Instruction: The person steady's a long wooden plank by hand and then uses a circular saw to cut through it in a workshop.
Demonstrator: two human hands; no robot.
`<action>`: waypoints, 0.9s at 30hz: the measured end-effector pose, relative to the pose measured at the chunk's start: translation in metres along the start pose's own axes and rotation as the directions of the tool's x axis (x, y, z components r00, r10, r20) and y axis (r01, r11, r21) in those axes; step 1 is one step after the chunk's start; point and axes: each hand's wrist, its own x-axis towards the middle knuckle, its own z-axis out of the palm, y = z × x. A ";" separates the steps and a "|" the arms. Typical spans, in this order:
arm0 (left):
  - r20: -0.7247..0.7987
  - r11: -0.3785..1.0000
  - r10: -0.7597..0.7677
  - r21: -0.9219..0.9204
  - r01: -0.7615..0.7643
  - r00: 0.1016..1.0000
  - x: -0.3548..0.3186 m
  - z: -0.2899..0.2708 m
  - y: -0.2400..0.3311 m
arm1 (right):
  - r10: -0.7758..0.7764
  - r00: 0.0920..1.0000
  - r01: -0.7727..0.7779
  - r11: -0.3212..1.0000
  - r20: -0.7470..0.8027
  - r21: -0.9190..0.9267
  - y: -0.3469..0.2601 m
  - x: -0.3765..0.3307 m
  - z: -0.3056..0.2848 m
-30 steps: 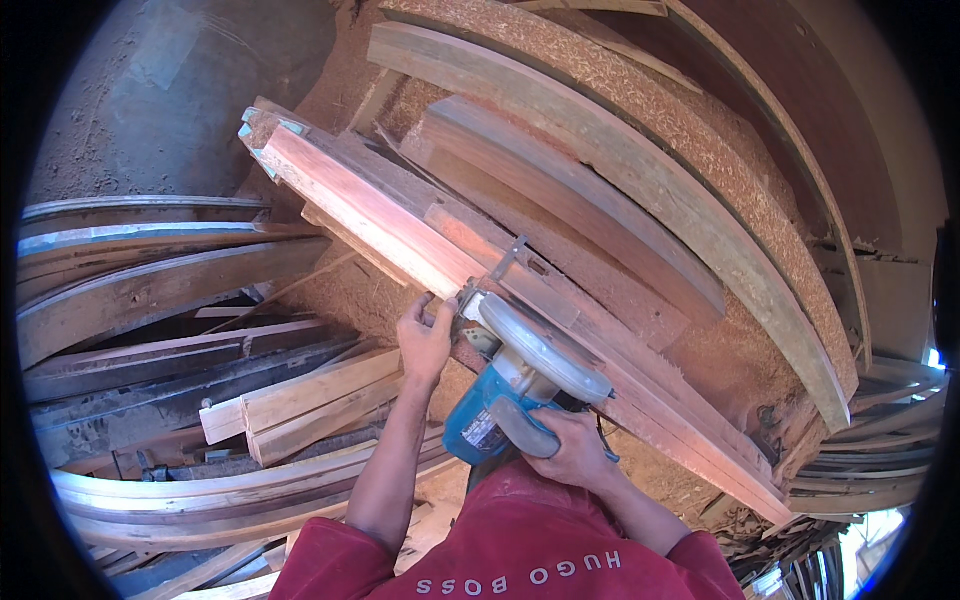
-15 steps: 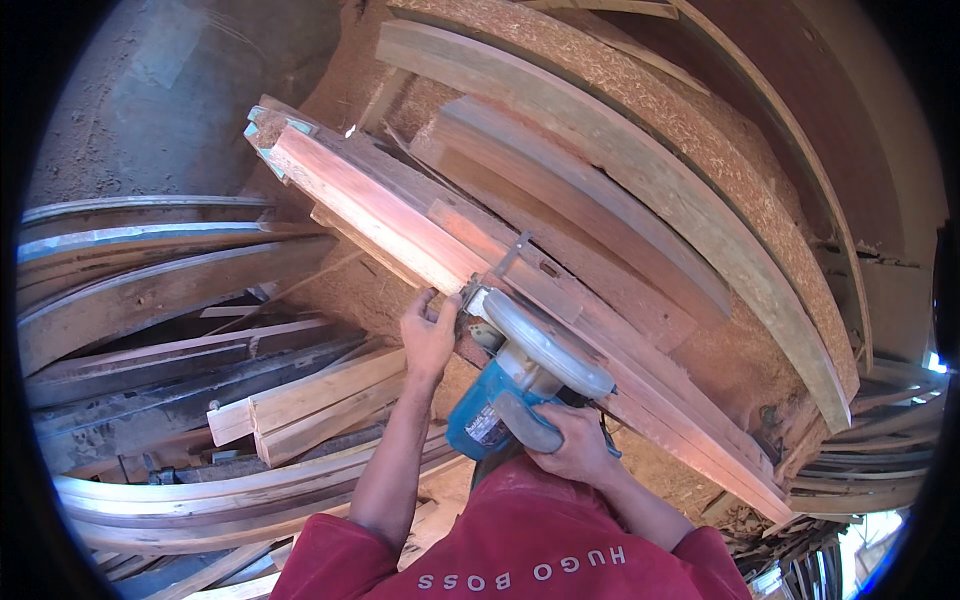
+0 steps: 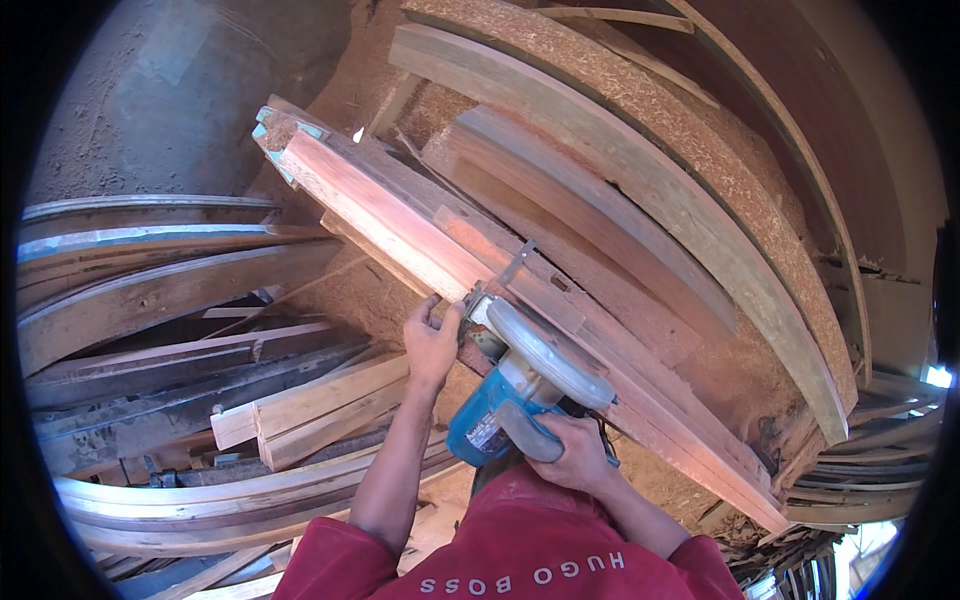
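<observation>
A blue circular saw (image 3: 482,415) with a pale rounded blade guard (image 3: 550,350) rests on a long reddish wooden beam (image 3: 385,215). My right hand (image 3: 575,452) is wrapped round the saw's rear handle. At the saw's front, my left hand (image 3: 433,340) grips the front edge of the base with the thumb, while its fingers curl beside the beam's near edge. A thin metal guide bar (image 3: 517,263) sticks out from the saw's front across the wood. The blade is hidden under the guard and base.
Thick curved planks (image 3: 640,160) lie beyond the beam among sawdust. Stacked timbers (image 3: 150,350) fill the left side, with pale short beams (image 3: 325,405) near my left forearm. More thin boards (image 3: 865,470) are piled at the far right.
The whole view has shifted slightly, with the beam a little further right and lower. Along the beam, the saw has crept slightly toward its far left end. Both hands keep their hold.
</observation>
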 end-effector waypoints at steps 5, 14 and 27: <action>-0.014 1.000 0.016 0.006 -0.016 1.000 0.011 -0.003 -0.010 | 0.005 1.000 -0.005 1.000 0.003 0.013 -0.001 0.006 0.004; -0.006 1.000 0.028 -0.006 -0.028 1.000 0.021 -0.010 -0.007 | -0.015 1.000 0.015 1.000 -0.012 0.025 -0.003 0.016 0.010; 0.001 1.000 0.012 0.003 -0.012 1.000 0.035 -0.022 -0.005 | 0.043 0.998 -0.041 0.998 0.040 -0.042 -0.009 0.029 0.017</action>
